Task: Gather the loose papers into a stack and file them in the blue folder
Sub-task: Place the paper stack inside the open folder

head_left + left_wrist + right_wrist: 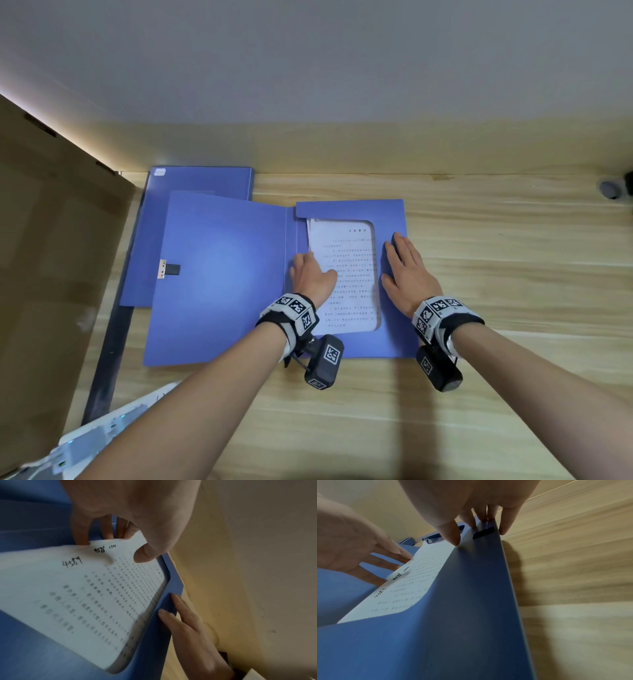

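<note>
Head view shows the blue folder (222, 274) open on the bench (513, 274), papers (349, 274) tucked under its pocket flap, edges hidden. Left hand (310, 274) pinches their left edge; right hand (407, 274) lies flat, fingers straight, on the flap. Print is blurred.

Top sheet (82, 588): handwritten "4584", just below the left hand's fingertips (80, 539); further handwritten numbers and the printed body text are illegible.

Bare table (496, 274) rightward — cardboard (51, 257) leftward
</note>
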`<move>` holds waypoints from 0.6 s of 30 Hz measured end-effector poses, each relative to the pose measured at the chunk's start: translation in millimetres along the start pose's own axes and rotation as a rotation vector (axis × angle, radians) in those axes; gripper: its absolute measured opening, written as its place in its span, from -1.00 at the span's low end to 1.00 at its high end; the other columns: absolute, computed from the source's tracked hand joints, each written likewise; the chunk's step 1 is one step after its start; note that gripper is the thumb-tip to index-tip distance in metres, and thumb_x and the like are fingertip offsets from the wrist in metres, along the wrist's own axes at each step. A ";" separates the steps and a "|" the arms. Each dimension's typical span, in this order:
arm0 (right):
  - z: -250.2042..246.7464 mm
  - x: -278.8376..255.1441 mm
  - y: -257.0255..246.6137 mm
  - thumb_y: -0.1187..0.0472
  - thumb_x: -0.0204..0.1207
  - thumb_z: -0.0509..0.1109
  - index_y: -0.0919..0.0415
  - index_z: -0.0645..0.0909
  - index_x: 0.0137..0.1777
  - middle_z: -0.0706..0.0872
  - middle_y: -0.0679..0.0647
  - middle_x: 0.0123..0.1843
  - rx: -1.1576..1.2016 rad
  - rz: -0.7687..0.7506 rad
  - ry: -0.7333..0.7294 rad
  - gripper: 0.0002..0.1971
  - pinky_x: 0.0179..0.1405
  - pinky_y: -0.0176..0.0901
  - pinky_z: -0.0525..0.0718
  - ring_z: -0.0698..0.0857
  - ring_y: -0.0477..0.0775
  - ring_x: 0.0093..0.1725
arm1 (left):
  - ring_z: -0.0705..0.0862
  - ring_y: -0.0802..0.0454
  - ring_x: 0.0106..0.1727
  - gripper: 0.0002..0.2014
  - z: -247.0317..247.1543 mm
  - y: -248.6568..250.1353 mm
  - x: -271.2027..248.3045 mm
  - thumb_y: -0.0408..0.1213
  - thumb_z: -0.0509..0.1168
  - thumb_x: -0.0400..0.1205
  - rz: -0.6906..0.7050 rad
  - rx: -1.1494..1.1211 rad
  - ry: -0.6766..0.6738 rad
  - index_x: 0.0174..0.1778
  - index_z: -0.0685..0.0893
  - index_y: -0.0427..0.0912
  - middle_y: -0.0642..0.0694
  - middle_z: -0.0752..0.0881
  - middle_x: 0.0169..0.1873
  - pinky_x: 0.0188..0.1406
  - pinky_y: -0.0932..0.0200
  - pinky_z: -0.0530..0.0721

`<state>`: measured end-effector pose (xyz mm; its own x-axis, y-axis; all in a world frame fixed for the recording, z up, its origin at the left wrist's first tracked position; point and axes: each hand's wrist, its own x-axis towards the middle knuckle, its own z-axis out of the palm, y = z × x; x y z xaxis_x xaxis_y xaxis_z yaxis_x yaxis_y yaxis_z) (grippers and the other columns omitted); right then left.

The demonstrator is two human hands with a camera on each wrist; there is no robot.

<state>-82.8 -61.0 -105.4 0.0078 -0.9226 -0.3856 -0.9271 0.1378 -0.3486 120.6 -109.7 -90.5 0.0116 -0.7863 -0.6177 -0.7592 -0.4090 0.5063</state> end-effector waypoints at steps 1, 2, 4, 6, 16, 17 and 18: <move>-0.5 0.4 0.8 0.07 0.70 0.11 0.17 -0.05 0.74 -0.19 0.00 0.78 -0.002 -0.002 -0.002 -0.33 0.53 -0.04 0.39 -0.21 -0.01 0.74 | 0.25 -0.17 0.63 -0.39 0.8 1.1 -1.8 -0.20 0.23 0.66 -0.009 -0.005 0.005 0.64 0.28 -0.28 -0.14 0.25 0.60 0.55 -0.03 0.35; -1.0 0.6 1.5 0.07 0.69 0.12 0.17 -0.04 0.74 -0.18 0.00 0.78 -0.005 -0.005 -0.003 -0.33 0.54 -0.04 0.39 -0.21 -0.01 0.74 | 0.31 -0.17 0.60 -0.41 -0.1 -0.3 -2.3 -0.21 0.24 0.65 -0.019 -0.026 0.014 0.61 0.32 -0.27 -0.15 0.29 0.57 0.54 -0.03 0.39; -2.0 0.4 3.2 0.06 0.69 0.12 0.16 -0.05 0.74 -0.18 0.00 0.78 -0.019 -0.009 -0.011 -0.33 0.54 -0.03 0.39 -0.21 -0.01 0.74 | 0.48 -0.17 0.48 -0.50 -4.8 -7.7 -2.8 -0.24 0.27 0.62 -0.043 -0.087 0.051 0.49 0.44 -0.27 -0.16 0.40 0.48 0.40 0.03 0.49; -3.1 -0.1 2.8 0.05 0.69 0.12 0.15 -0.05 0.74 -0.19 0.00 0.78 -0.035 -0.009 -0.017 -0.32 0.53 -0.03 0.42 -0.21 -0.01 0.74 | 0.57 -0.16 0.34 -0.60 -12.0 -17.5 -5.7 -0.23 0.27 0.61 -0.090 -0.107 0.056 0.37 0.51 -0.21 -0.14 0.50 0.35 0.31 0.05 0.55; -3.0 -2.2 -6.2 -0.23 0.55 0.35 0.17 -0.19 0.74 -0.33 0.03 0.76 -0.069 0.043 -0.088 0.00 0.59 0.04 0.36 -0.31 0.01 0.73 | 0.49 -0.12 -0.32 -0.66 16.3 -43.8 -39.1 -0.25 0.16 0.32 -0.154 -0.212 -0.023 -0.13 0.60 -0.42 -0.17 0.59 -0.29 -0.39 0.11 0.48; -2.6 -2.2 -6.1 -0.23 0.54 0.35 0.18 -0.19 0.74 -0.32 0.04 0.76 -0.065 0.044 -0.089 0.01 0.60 0.06 0.34 -0.31 0.02 0.73 | 0.45 -0.10 -0.32 -0.66 16.5 -44.0 -41.8 -0.27 0.16 0.34 -0.144 -0.234 -0.006 -0.11 0.61 -0.45 -0.14 0.57 -0.31 -0.38 0.11 0.45; -2.5 -2.1 -6.1 -0.23 0.54 0.36 0.19 -0.18 0.74 -0.32 0.05 0.76 -0.062 0.042 -0.089 0.01 0.62 0.06 0.32 -0.30 0.03 0.73 | 0.44 -0.10 -0.33 -0.71 15.1 -44.1 -44.7 -0.28 0.18 0.37 -0.142 -0.244 0.004 -0.13 0.60 -0.42 -0.11 0.56 -0.32 -0.36 0.12 0.44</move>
<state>-78.1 -60.8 -100.2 -0.0011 -0.8803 -0.4744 -0.9487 0.1508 -0.2778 143.7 -49.5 -94.4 0.1097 -0.7146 -0.6909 -0.5708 -0.6143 0.5447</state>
